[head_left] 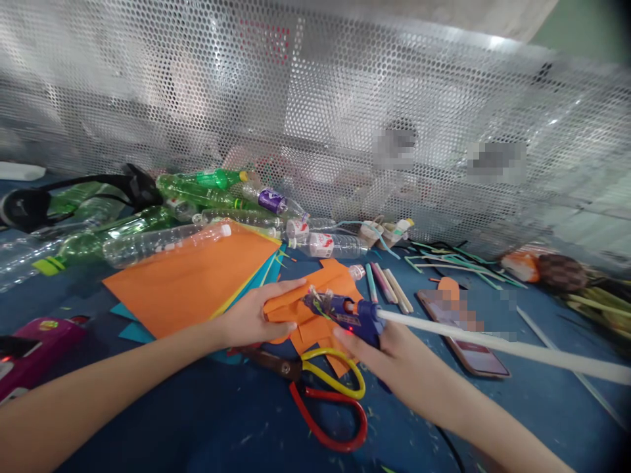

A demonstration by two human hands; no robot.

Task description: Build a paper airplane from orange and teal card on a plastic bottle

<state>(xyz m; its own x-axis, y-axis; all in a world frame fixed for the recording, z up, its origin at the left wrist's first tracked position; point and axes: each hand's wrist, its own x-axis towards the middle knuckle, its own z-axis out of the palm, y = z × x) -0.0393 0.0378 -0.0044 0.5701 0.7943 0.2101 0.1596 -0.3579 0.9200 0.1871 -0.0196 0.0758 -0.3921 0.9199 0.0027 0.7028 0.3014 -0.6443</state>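
My right hand is wrapped round a dark blue glue gun with a small red light and a long white glue stick running out of its back. The gun's nozzle points left, close to a piece of orange paper. Fingers and thumb of my left hand close on that orange paper. More cut orange paper lies beneath the gun. Just below my hands rest scissors with one yellow and one red handle; their blades reach toward my left forearm.
Large orange sheets lie left over blue and yellow ones. Plastic bottles line the back, before a perforated metal screen. Right are markers, a phone and thin strips. A purple device sits far left.
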